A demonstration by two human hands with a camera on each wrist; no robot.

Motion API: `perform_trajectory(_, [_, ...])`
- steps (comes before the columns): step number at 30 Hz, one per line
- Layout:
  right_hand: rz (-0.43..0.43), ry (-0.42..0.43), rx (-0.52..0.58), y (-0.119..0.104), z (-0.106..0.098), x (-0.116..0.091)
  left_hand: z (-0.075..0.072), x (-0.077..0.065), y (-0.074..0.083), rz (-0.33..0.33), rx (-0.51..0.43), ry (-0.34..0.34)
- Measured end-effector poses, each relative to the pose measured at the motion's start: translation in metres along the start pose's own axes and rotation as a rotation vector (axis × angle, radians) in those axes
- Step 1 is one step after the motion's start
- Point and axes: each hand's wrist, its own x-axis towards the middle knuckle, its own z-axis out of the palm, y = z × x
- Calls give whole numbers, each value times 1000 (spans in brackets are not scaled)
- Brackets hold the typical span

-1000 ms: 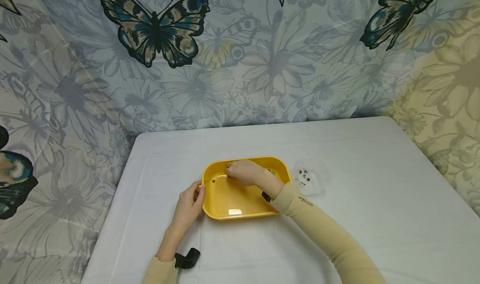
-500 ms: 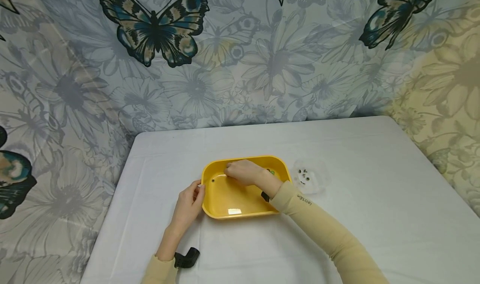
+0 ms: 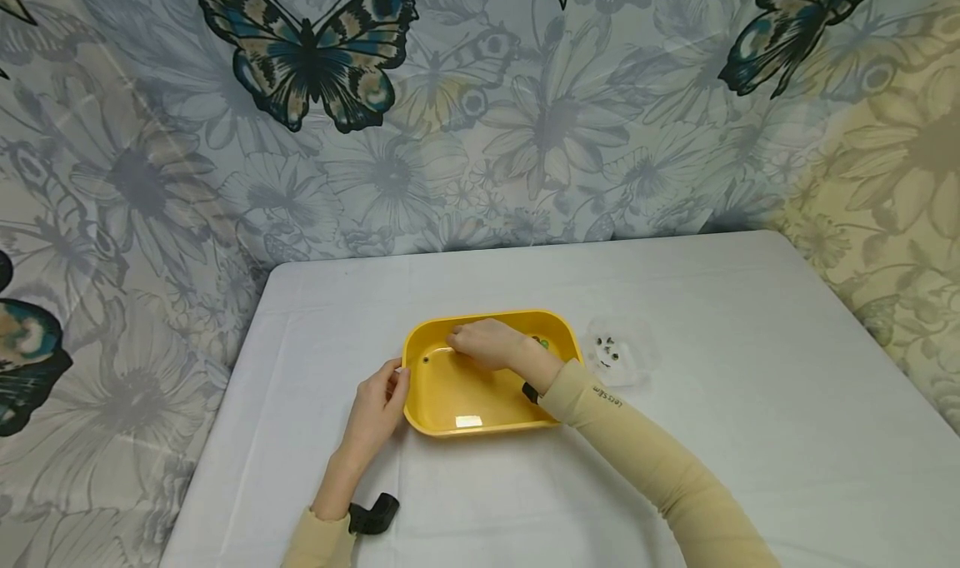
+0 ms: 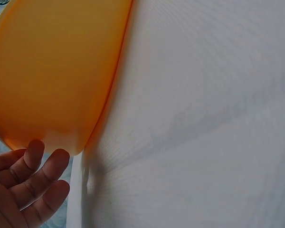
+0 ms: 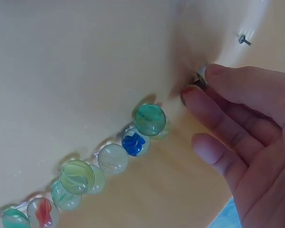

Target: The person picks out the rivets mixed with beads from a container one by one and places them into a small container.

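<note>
Inside the yellow tray [image 3: 465, 393], the right hand [image 3: 491, 345] reaches down near the back wall. In the right wrist view its thumb and fingertips pinch a small metal screw [image 5: 199, 81], partly hidden by the fingers. A second small screw [image 5: 245, 40] lies apart, further along the tray. A row of glass marbles [image 5: 113, 159], clear and green with red or blue swirls in some, lies along the tray wall beside the hand. At the tray's left end, the left hand [image 3: 377, 406] holds the rim; its other fingers [image 4: 40, 183] are loosely bent outside the wall.
A clear plastic container [image 3: 626, 372] with several small dark metal pieces stands right of the tray. Everything rests on a table [image 3: 712, 326] with a white cloth. A patterned butterfly curtain [image 3: 555, 135] hangs behind the table.
Both hands keep nearly the same place. The right fingertips shift very slightly left in the tray.
</note>
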Motion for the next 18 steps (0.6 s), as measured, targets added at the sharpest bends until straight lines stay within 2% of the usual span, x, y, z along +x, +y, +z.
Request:
perform_trajectory(11, [7, -30, -60, 1, 3, -1, 0, 0, -2, -1, 9, 3])
perform_trajectory(18, [17, -43, -55, 2, 4, -1, 1, 1, -1, -2, 6, 6])
